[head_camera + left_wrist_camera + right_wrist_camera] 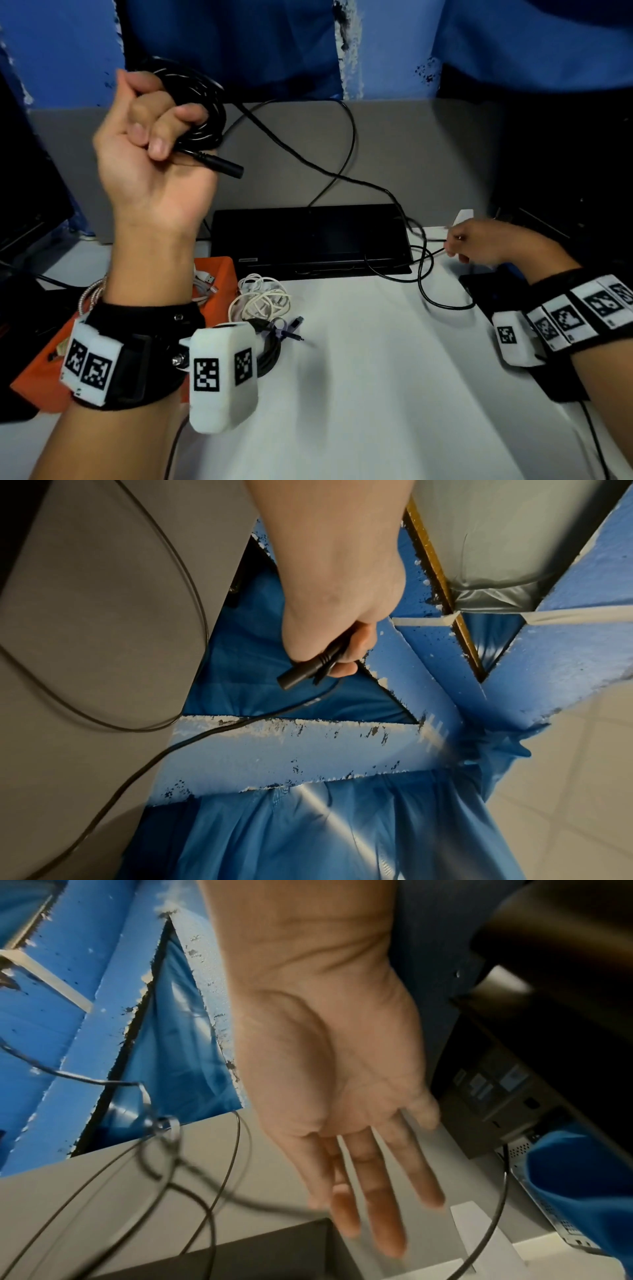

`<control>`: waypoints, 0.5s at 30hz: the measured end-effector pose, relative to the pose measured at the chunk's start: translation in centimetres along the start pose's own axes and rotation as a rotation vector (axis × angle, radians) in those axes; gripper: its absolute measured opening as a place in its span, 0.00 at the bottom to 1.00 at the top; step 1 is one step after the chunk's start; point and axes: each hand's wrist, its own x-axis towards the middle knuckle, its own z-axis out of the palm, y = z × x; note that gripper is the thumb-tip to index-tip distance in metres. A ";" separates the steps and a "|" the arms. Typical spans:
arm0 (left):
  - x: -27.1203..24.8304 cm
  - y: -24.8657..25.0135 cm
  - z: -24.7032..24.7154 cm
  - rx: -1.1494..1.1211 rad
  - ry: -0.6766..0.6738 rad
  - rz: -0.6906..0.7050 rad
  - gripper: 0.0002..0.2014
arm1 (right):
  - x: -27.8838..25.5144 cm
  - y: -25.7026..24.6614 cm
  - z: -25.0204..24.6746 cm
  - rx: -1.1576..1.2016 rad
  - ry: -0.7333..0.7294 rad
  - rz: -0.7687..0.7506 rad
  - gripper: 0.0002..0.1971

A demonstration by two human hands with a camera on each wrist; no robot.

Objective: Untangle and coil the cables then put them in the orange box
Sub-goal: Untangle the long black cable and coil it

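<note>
Two hands show: the left hand and the right hand. One black cable runs between them (partly wound into a coil at the left). One orange box sits on the table, with one white cable inside that can be made out. Beside it lie one bundle of white cables and one dark bundle; strands in each are too tangled to count. One black device stands behind.
</note>
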 end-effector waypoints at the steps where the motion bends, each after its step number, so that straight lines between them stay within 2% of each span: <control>1: 0.3 0.0 -0.2 -0.052 -0.033 -0.041 0.28 | 0.0 -0.1 0.1 -0.046 -0.010 0.015 0.11; 2: 0.3 -0.3 -0.6 -0.044 -0.040 -0.077 0.24 | -0.1 -0.4 0.0 -0.071 0.011 0.007 0.11; 4: 0.3 -1.3 -0.6 0.136 0.003 -0.106 0.19 | -1.0 -1.6 -0.7 0.011 0.092 -0.057 0.12; 6: -0.4 -2.7 -0.1 0.343 0.017 -0.138 0.18 | -2.9 -4.1 -1.5 0.211 0.217 -0.181 0.16; 8: -1.2 -4.6 0.5 0.462 0.027 -0.191 0.16 | -6.1 -7.5 -2.7 0.410 0.375 -0.316 0.23; 10: -1.7 -6.2 1.1 0.547 0.067 -0.238 0.16 | -10.0 -10.7 -3.9 0.603 0.467 -0.399 0.28; 13: -2.4 -8.0 1.4 0.683 0.089 -0.257 0.15 | -14.8 -14.7 -4.7 0.769 0.451 -0.489 0.32; 15: -2.7 -8.6 1.3 0.788 0.084 -0.249 0.15 | -15.9 -16.2 -4.2 0.782 0.382 -0.607 0.24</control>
